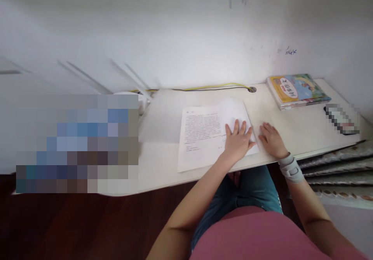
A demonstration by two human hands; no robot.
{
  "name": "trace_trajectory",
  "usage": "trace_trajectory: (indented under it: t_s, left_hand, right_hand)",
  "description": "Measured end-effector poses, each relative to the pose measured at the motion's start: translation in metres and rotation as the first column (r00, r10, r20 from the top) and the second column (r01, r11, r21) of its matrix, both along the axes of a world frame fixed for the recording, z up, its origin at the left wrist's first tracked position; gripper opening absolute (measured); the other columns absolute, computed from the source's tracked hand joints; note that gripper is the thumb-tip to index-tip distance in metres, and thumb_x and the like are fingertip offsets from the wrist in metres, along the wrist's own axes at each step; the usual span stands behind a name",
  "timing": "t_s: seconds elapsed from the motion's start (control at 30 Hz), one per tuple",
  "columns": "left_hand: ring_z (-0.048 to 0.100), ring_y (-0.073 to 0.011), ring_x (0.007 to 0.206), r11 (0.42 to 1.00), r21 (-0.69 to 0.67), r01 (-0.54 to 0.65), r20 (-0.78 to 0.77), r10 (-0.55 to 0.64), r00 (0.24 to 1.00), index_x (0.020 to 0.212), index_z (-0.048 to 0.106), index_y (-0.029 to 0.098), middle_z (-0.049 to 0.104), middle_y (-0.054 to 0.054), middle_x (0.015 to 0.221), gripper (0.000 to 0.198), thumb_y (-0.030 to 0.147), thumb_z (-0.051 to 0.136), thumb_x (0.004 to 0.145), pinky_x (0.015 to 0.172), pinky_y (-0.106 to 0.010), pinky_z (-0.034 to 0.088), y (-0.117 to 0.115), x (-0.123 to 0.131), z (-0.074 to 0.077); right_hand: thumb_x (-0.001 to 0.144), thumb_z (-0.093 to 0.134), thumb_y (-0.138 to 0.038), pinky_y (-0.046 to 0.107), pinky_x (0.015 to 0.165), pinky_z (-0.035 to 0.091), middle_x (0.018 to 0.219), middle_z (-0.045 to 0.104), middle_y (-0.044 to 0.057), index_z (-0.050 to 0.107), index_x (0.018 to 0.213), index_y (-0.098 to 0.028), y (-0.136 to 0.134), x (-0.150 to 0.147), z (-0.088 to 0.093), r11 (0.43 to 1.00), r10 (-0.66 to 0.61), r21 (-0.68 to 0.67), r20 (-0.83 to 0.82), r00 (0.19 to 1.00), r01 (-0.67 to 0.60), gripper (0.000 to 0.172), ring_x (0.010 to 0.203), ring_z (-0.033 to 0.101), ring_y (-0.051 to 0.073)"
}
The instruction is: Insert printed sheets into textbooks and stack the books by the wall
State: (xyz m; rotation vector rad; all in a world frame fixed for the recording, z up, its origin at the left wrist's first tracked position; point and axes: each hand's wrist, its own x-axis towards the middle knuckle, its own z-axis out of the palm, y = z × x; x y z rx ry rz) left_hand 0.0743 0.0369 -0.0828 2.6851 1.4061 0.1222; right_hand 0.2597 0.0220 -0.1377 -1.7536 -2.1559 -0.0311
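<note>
A printed paper booklet (201,126) lies open on the white desk (157,166), dense text on its left page and a mostly blank right page (231,110). My left hand (237,137) rests on the right page with fingers spread, covering part of it. Just right of the paper, my right hand (272,138) lies palm down on the desk top, apart from the booklet and holding nothing. A grey wristband (290,168) is around my right wrist.
At the back right sits a stack of colourful books (300,89). A blurred-out phone-like object (341,119) lies near the right end. A yellow cable (204,87) runs along the wall into a desk hole (252,89). Grey patterned fabric (335,166) hangs at right; pixelation hides the left end.
</note>
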Motion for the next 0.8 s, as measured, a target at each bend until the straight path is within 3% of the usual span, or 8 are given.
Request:
trace_trajectory:
  t_s: [0.3,0.5,0.67,0.8]
  left_hand:
    - [0.02,-0.0383,0.139,1.0,-0.027,0.014,-0.034,-0.015,0.999,0.14,0.04,0.019,0.033,-0.012,0.149,0.053,0.044,0.031,0.095,0.106,-0.069,0.006,0.0,0.015,-0.008]
    - [0.022,-0.0399,0.138,1.0,-0.019,-0.008,-0.015,0.008,1.0,0.142,0.038,0.019,0.032,-0.013,0.15,0.054,0.044,0.029,0.095,0.106,-0.069,0.007,-0.004,0.026,-0.018]
    - [0.023,-0.0409,0.137,0.999,-0.006,-0.041,-0.011,0.041,0.999,0.143,0.036,0.02,0.032,-0.013,0.15,0.054,0.043,0.026,0.095,0.106,-0.068,0.008,-0.008,0.036,-0.023]
    - [0.022,-0.0416,0.137,0.999,-0.026,-0.026,-0.024,0.025,0.999,0.143,0.035,0.018,0.03,-0.014,0.15,0.055,0.043,0.026,0.096,0.106,-0.067,0.009,-0.008,0.035,-0.02]
  right_hand:
    - [0.092,0.031,-0.02,0.048,0.106,0.034,0.136,0.05,0.018,0.048,0.132,-0.01,0.003,0.003,-0.002,1.0,0.013,-0.013,-0.121,0.993,-0.015,0.045,0.132,0.04,0.025]
    - [0.091,0.029,-0.02,0.047,0.107,0.034,0.135,0.05,0.022,0.046,0.132,-0.001,0.002,0.001,0.001,1.0,-0.007,-0.016,-0.157,0.988,0.005,0.048,0.131,0.041,0.026]
    - [0.091,0.03,-0.02,0.048,0.107,0.035,0.134,0.052,0.018,0.045,0.134,-0.008,0.002,0.003,0.001,1.0,-0.01,0.003,-0.182,0.983,0.011,0.047,0.13,0.042,0.025]
    - [0.092,0.028,-0.021,0.046,0.107,0.036,0.134,0.052,0.018,0.044,0.134,-0.007,0.002,0.005,0.001,1.0,-0.01,-0.003,-0.19,0.982,0.01,0.048,0.129,0.043,0.025]
